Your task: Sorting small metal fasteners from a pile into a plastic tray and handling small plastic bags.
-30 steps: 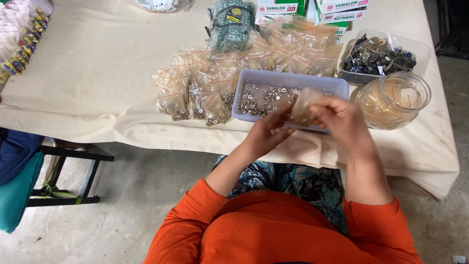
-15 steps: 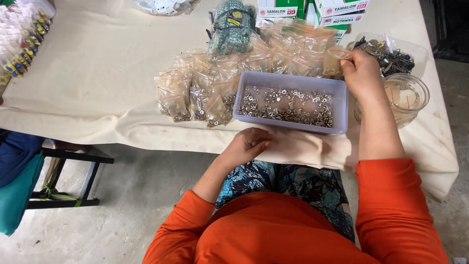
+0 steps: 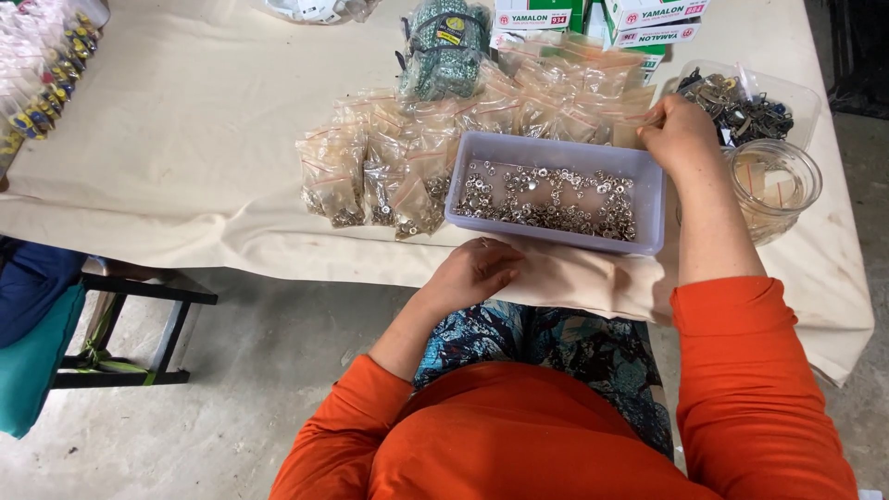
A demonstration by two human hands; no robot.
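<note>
Right hand [image 3: 679, 131]: fingers pinched on a small clear bag [image 3: 622, 118], beyond the lavender tray [image 3: 650, 199].
Left hand [image 3: 475, 271]: loosely curled, empty, resting at the tabletop [image 3: 185, 139] edge.
Tray: holds silver fasteners [image 3: 546, 196].

Stood apart on cream tablecloth [image 3: 185, 139]: round clear glass jar [image 3: 773, 190], green-patterned bundle [image 3: 444, 46], black stool frame [image 3: 139, 333] below.

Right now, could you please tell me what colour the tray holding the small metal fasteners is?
The tray is pale lavender, clearest in the head view.
</note>
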